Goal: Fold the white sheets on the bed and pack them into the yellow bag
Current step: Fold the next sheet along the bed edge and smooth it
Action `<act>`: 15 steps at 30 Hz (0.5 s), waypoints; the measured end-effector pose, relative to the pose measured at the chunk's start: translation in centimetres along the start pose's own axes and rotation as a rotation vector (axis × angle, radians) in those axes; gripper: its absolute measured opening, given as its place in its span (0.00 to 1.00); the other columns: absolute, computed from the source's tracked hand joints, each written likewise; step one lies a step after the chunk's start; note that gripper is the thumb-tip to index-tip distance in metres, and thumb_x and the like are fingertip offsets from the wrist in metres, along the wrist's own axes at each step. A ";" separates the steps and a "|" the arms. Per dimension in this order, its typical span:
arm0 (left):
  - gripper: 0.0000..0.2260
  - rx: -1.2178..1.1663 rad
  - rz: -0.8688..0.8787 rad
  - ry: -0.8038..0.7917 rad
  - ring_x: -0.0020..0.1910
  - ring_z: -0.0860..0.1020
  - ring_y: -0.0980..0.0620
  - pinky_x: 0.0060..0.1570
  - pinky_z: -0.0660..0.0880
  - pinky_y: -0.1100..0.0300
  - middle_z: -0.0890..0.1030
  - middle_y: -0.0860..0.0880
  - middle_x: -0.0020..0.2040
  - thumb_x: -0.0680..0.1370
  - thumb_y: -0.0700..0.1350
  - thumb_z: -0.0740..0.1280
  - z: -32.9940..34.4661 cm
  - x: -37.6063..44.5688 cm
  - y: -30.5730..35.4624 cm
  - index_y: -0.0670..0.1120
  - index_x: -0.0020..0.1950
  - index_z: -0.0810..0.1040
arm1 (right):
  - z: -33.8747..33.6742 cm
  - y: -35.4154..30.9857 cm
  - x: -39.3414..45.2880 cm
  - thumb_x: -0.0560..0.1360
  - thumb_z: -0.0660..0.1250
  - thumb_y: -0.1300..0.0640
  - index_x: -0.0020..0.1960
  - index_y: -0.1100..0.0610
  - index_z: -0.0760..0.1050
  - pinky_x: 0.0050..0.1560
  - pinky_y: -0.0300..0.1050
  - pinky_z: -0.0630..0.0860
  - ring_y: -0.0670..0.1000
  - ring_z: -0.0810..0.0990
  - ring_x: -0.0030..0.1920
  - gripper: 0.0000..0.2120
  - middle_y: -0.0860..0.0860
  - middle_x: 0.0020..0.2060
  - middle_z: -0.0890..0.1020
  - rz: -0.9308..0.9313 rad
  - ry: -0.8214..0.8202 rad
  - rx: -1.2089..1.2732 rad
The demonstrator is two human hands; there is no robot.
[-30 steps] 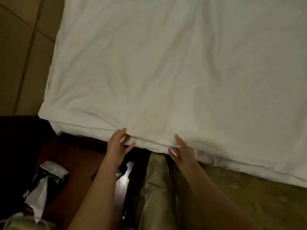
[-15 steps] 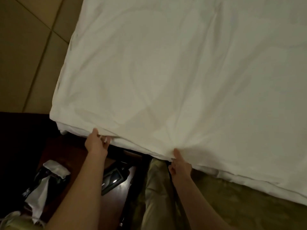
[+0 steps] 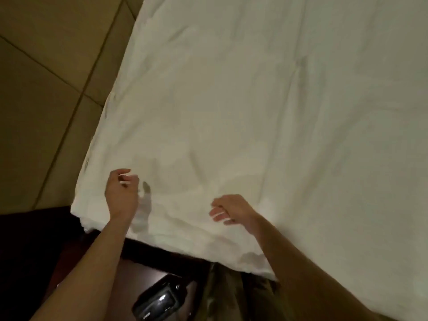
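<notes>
The wide white cotton sheet [image 3: 266,117] lies spread over the bed, filling the view from the centre out to twelve and three o'clock, with its near corner hanging off the mattress at about eight o'clock. It is lightly creased but not yet folded, and the yellow bag is not in view.

The person's left hand [image 3: 120,193] hovers over the sheet's near-left corner at about seven o'clock from centre, fingers loosely curled and holding nothing (a faint shadow falls on the cloth just beside it). The right hand [image 3: 231,210] hangs over the near hem at about six o'clock, its fingers likewise bent inward and not clearly closed on any cloth; whether a fingertip brushes the fabric cannot be told.

The likely trouble is a bad grip. If either hand takes only the top layer at the hem, where the edge looks doubled, the fold would come out crooked and bunch. A pull from one hand alone could drag the whole sheet toward the edge and onto the beige tiled floor [image 3: 46,89] at ten o'clock. A trailing corner might also sweep the dark glossy device [image 3: 157,302] on the dark wooden bedside table [image 3: 97,258] at six o'clock.
</notes>
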State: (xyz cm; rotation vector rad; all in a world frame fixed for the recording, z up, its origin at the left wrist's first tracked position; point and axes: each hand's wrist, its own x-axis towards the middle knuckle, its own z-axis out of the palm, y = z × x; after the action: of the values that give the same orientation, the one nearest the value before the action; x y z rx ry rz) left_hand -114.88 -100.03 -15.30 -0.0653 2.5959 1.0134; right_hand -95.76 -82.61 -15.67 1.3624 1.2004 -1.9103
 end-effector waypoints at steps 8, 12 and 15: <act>0.22 0.676 0.403 -0.435 0.65 0.69 0.37 0.63 0.65 0.50 0.70 0.39 0.68 0.78 0.44 0.65 7.9 9.0 11.1 0.42 0.71 0.67 | -11.6 -11.8 4.0 0.77 0.63 0.58 0.65 0.58 0.71 0.50 0.34 0.65 0.52 0.75 0.57 0.17 0.53 0.61 0.74 -0.446 0.671 -0.357; 0.21 0.751 0.619 -0.430 0.64 0.70 0.36 0.62 0.67 0.47 0.69 0.37 0.68 0.80 0.43 0.62 13.5 12.4 17.6 0.40 0.71 0.65 | -21.1 -16.1 5.9 0.77 0.62 0.60 0.70 0.58 0.67 0.53 0.37 0.64 0.56 0.71 0.64 0.21 0.56 0.67 0.69 -0.470 0.849 -0.546; 0.22 0.723 0.638 -0.375 0.66 0.68 0.35 0.64 0.65 0.47 0.65 0.38 0.71 0.81 0.43 0.60 17.1 16.2 22.4 0.42 0.74 0.62 | -26.6 -19.2 7.1 0.76 0.63 0.56 0.70 0.55 0.67 0.65 0.55 0.65 0.59 0.65 0.68 0.22 0.56 0.69 0.67 -0.478 0.982 -0.813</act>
State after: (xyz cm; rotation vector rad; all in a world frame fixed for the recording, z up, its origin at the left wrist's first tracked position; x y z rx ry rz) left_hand -128.56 -70.70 -17.93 1.0652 2.4827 0.1439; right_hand -100.80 -49.48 -18.10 1.5932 2.5651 -0.6411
